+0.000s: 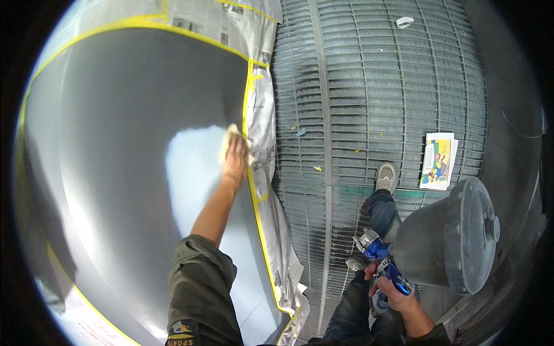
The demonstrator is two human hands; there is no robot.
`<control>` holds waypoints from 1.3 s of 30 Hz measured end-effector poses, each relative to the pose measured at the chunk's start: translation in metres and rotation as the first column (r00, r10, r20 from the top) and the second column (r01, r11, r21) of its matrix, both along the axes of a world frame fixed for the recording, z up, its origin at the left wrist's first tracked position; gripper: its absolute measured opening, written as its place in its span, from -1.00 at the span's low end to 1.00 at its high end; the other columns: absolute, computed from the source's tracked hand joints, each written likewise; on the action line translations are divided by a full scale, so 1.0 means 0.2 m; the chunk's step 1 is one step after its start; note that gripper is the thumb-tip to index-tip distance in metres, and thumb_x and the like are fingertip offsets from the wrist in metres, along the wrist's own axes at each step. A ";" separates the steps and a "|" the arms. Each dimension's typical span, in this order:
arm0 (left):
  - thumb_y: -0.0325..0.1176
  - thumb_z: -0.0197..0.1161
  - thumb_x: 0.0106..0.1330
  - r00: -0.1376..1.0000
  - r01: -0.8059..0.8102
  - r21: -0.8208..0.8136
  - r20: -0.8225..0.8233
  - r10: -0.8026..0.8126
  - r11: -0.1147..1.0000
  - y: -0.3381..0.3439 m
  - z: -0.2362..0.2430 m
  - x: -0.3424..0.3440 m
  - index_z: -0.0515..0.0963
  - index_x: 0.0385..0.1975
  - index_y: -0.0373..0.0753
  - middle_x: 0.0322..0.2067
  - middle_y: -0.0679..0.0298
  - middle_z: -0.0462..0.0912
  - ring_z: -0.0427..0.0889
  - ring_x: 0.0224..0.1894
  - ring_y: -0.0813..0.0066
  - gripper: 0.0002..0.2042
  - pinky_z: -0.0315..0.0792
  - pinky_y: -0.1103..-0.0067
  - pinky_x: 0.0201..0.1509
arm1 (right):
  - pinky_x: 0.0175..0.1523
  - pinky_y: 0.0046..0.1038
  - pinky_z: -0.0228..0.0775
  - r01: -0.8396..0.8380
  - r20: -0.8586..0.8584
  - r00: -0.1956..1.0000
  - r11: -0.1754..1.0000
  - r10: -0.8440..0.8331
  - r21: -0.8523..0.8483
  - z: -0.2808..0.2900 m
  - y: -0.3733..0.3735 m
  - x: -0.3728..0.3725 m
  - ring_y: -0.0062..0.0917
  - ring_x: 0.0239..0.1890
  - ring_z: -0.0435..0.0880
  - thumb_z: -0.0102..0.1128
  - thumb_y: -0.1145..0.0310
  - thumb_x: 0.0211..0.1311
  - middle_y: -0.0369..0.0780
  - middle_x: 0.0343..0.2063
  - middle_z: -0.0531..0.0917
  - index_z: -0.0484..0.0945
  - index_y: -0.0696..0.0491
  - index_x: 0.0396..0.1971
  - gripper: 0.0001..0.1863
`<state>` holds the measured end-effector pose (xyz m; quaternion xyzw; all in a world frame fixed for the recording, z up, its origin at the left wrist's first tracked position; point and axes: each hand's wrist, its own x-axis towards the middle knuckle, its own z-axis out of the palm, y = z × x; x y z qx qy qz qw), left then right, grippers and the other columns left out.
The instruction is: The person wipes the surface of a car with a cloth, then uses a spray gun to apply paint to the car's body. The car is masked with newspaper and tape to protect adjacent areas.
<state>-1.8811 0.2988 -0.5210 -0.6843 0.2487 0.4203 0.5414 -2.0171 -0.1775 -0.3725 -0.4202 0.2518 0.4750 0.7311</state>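
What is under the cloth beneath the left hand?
Around the cloth, the grey panel, its pale blue patch and yellow tape show; directly beneath, the surface is covered.

Panel (127, 115) left, cloth (225, 145) near its edge beneath left hand (235, 158); grating (375, 104) right, spray gun (378, 249) in right hand (398, 297).

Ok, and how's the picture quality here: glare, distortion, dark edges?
Head view: black fills the corners around the round fisheye image; head view: bright glare streaks the left side of the panel; head view: bars of the grate bow near the right rim; head view: the spray gun is clear enough to make out.
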 end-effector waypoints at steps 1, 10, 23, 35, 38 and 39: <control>-0.01 -0.10 0.45 0.999 -0.031 -0.040 -0.015 0.031 0.999 -0.01 0.06 -0.16 0.21 0.44 -0.08 0.47 0.28 0.14 -0.10 0.55 0.22 -0.41 -0.41 0.14 0.60 | -0.34 -0.43 0.62 0.014 0.010 1.000 1.000 -0.014 0.013 0.04 0.01 -0.06 -0.38 -0.11 0.60 0.24 0.33 0.30 -0.08 -0.11 0.58 0.04 0.09 0.39 -0.25; -0.08 -0.09 0.42 0.986 -0.108 -0.198 -0.145 0.080 0.974 -0.05 0.23 -2.16 0.35 0.36 -0.17 0.44 0.23 0.20 -0.07 0.53 0.15 -0.45 -0.37 0.14 0.59 | -0.32 -0.44 0.63 0.006 0.277 0.961 0.999 -0.020 0.052 0.36 0.00 -0.91 -0.42 -0.10 0.60 0.21 0.32 0.31 -0.05 -0.09 0.56 0.22 0.16 0.24 -0.43; -0.40 -0.02 0.33 0.656 -0.548 -0.684 0.005 0.755 0.481 -0.11 0.60 -4.51 0.21 0.40 -0.31 0.46 0.25 0.12 -0.08 0.55 0.36 -0.42 -0.25 0.41 0.62 | -0.27 -0.48 0.62 -0.307 0.316 0.912 0.947 0.263 0.098 0.90 -0.07 -2.20 -0.50 -0.05 0.63 0.18 0.38 0.38 -0.10 -0.02 0.60 0.44 0.22 0.09 -0.64; -0.36 -0.01 0.30 0.642 -0.333 -0.550 0.464 0.611 0.766 -0.30 2.19 -4.30 0.31 0.37 -0.10 0.49 0.39 0.10 -0.01 0.54 0.41 -0.44 -0.08 0.21 0.55 | -0.26 -0.44 0.64 -0.601 0.446 0.763 0.767 0.468 0.226 1.32 -0.07 -2.35 -0.43 -0.06 0.61 0.18 0.39 0.36 -0.06 -0.02 0.58 0.43 0.24 0.07 -0.64; -0.48 0.05 0.24 0.521 -0.325 -0.636 0.497 0.694 0.699 -0.29 2.52 -4.33 0.33 0.34 -0.12 0.47 0.38 0.14 0.03 0.53 0.42 -0.43 -0.15 0.14 0.58 | -0.24 -0.46 0.63 -0.649 0.535 0.703 0.729 0.468 0.217 1.44 -0.16 -2.29 -0.43 -0.07 0.60 0.15 0.38 0.39 -0.07 -0.01 0.57 0.43 0.24 0.08 -0.64; -0.49 0.05 0.24 0.445 -0.333 -0.676 0.502 0.742 0.657 -0.32 2.60 -4.40 0.40 0.27 -0.12 0.43 0.37 0.21 0.04 0.53 0.39 -0.47 -0.16 0.13 0.59 | -0.23 -0.46 0.62 -0.663 0.566 0.683 0.717 0.462 0.214 1.47 -0.19 -2.26 -0.43 -0.07 0.59 0.14 0.37 0.40 -0.07 -0.01 0.56 0.43 0.24 0.08 -0.64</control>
